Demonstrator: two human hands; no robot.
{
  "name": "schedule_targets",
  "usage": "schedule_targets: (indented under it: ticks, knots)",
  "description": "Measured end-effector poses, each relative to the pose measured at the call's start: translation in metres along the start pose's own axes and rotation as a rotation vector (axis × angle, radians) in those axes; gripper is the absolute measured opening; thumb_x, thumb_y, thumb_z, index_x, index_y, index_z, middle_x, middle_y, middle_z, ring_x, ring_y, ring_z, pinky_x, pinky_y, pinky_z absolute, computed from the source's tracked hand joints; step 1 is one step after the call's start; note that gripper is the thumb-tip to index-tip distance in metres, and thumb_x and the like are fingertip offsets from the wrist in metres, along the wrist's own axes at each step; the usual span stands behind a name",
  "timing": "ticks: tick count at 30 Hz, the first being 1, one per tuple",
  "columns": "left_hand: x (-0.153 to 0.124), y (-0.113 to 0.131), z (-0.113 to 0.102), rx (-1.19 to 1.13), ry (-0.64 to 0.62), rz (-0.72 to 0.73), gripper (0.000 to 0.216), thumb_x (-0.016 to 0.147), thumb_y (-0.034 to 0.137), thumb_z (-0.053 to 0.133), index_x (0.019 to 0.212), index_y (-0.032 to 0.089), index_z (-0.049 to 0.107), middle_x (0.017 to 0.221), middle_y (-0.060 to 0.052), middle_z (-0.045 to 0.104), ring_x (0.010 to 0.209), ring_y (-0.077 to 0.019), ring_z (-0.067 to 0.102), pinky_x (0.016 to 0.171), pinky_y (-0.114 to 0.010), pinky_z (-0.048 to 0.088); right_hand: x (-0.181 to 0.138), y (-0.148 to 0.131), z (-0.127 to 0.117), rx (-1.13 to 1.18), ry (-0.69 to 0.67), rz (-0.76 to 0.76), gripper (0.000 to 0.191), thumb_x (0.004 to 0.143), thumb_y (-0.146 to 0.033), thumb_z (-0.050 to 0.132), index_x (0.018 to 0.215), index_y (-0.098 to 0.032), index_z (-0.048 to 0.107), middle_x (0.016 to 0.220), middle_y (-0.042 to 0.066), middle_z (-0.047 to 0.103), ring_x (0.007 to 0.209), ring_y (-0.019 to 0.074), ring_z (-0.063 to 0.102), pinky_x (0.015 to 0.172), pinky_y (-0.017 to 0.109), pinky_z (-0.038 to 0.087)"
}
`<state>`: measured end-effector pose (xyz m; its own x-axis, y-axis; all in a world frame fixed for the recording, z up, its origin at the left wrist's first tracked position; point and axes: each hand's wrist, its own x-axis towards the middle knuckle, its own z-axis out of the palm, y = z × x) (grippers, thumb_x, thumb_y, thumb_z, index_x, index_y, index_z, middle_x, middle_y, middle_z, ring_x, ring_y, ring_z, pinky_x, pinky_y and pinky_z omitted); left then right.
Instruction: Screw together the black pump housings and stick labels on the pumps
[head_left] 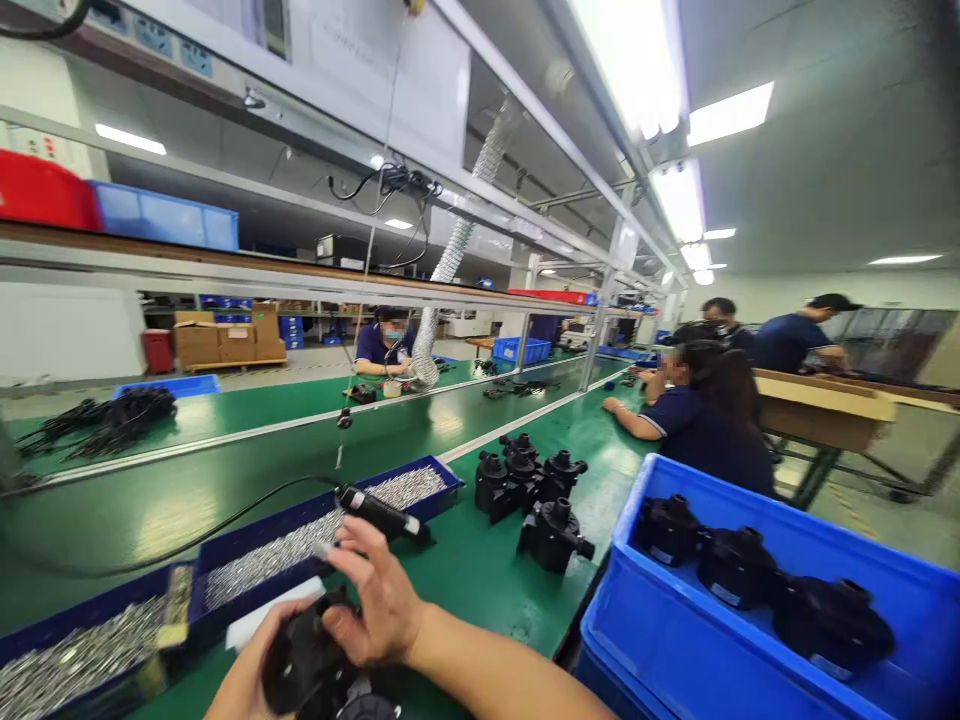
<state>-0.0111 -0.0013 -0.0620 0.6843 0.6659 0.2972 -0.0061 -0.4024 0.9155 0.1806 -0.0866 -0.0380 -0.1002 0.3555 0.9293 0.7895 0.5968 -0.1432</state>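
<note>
At the bottom of the head view, my left hand (pixel 251 660) is wrapped round a black pump-like plastic housing (pixel 304 650) above the green bench. My right hand (pixel 382 600) is at the housing's upper right side, thumb close to it and fingers raised and apart. A pale blur shows at its index fingertip; I cannot make out what it is. Just beyond that hand lies a black electric screwdriver (pixel 379 515) with a cable running left. Another black housing part (pixel 367 705) shows at the bottom edge, partly cut off.
Blue trays of small metal screws (pixel 277 560) line the left side. Several black housings (pixel 555 535) stand on the bench (pixel 465 580). On the right, a blue crate (pixel 697 640) holds 3 more. A co-worker (pixel 697 420) sits beyond it. A cord hangs above the screwdriver.
</note>
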Motion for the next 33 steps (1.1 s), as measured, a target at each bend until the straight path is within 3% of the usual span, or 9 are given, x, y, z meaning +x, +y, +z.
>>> schedule_targets:
  ticks: [3, 6, 10, 16, 20, 33]
  knots:
    - [0.002, 0.008, -0.005, -0.019, -0.006, -0.061, 0.071, 0.065, 0.057, 0.092, 0.12, 0.023, 0.062, 0.108, -0.007, 0.074, 0.099, -0.0322, 0.071, 0.089, -0.04, 0.062, 0.002, -0.011, 0.001, 0.098, 0.091, 0.13, 0.068, 0.101, -0.03, 0.062, 0.163, -0.028, 0.034, 0.162, 0.018, 0.033, 0.143, 0.037, 0.047, 0.112, 0.058, 0.055]
    - [0.01, 0.008, -0.013, -0.194, 0.016, -0.188, 0.074, 0.067, 0.066, 0.092, 0.118, 0.02, 0.064, 0.116, -0.011, 0.075, 0.11, -0.0342, 0.07, 0.098, -0.042, 0.058, 0.003, -0.02, -0.005, 0.397, 0.228, 0.45, 0.066, 0.099, -0.021, 0.067, 0.158, -0.035, 0.04, 0.16, 0.014, 0.035, 0.132, 0.031, 0.053, 0.092, 0.044, 0.064]
    - [0.02, -0.003, -0.022, -0.392, 0.018, -0.26, 0.075, 0.068, 0.064, 0.096, 0.12, 0.019, 0.066, 0.122, -0.013, 0.073, 0.115, -0.0327, 0.068, 0.098, -0.039, 0.055, 0.005, -0.021, -0.014, 0.839, 0.126, 0.707, 0.08, 0.095, -0.021, 0.076, 0.159, -0.044, 0.035, 0.156, 0.011, 0.04, 0.118, 0.0247, 0.056, 0.069, 0.026, 0.058]
    - [0.021, -0.016, -0.025, -0.501, -0.072, -0.26, 0.063, 0.077, 0.05, 0.097, 0.122, 0.02, 0.066, 0.119, -0.01, 0.073, 0.11, -0.0265, 0.068, 0.097, -0.034, 0.053, 0.004, -0.018, -0.014, 1.01, 0.063, 0.772, 0.085, 0.09, -0.021, 0.08, 0.159, -0.044, 0.036, 0.158, 0.011, 0.034, 0.121, 0.0263, 0.05, 0.066, 0.025, 0.052]
    - [0.022, -0.018, -0.028, -0.577, -0.123, -0.271, 0.06, 0.079, 0.043, 0.098, 0.123, 0.02, 0.065, 0.124, -0.011, 0.073, 0.114, -0.0268, 0.069, 0.104, -0.038, 0.051, 0.003, -0.016, -0.015, 0.966, 0.051, 0.783, 0.087, 0.091, -0.019, 0.076, 0.16, -0.047, 0.03, 0.16, 0.009, 0.03, 0.123, 0.0258, 0.048, 0.07, 0.027, 0.053]
    - [0.021, -0.006, -0.03, -0.573, -0.109, -0.35, 0.065, 0.078, 0.047, 0.099, 0.128, 0.018, 0.069, 0.132, -0.014, 0.071, 0.118, -0.0278, 0.069, 0.1, -0.035, 0.054, -0.001, -0.021, -0.013, 0.803, -0.122, 0.79, 0.096, 0.092, -0.011, 0.067, 0.163, -0.05, 0.016, 0.165, 0.009, 0.022, 0.132, 0.0269, 0.047, 0.075, 0.031, 0.055]
